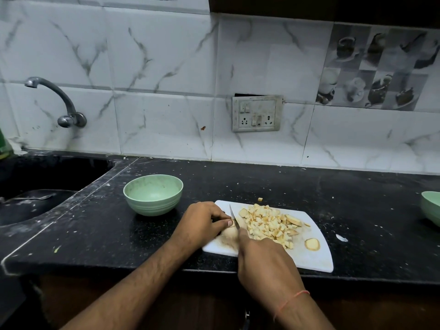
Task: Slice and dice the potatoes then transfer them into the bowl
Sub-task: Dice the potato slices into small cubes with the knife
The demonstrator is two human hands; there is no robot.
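A white cutting board (pixel 316 256) lies on the black counter with a heap of diced potato (pixel 269 223) on it. One round potato slice (pixel 312 244) lies apart near the board's right edge. My left hand (pixel 202 225) curls its fingers over a piece of potato (pixel 229 233) at the board's left end. My right hand (pixel 264 258) grips a knife (pixel 234 219) whose blade stands just right of my left fingertips, over that piece. An empty pale green bowl (pixel 153 194) sits left of the board.
A dark sink (pixel 35 201) with a spoon in it lies at the far left, a tap (pixel 57 101) above it. A second green bowl (pixel 431 206) shows at the right edge. One potato cube (pixel 260 199) lies on the counter behind the board.
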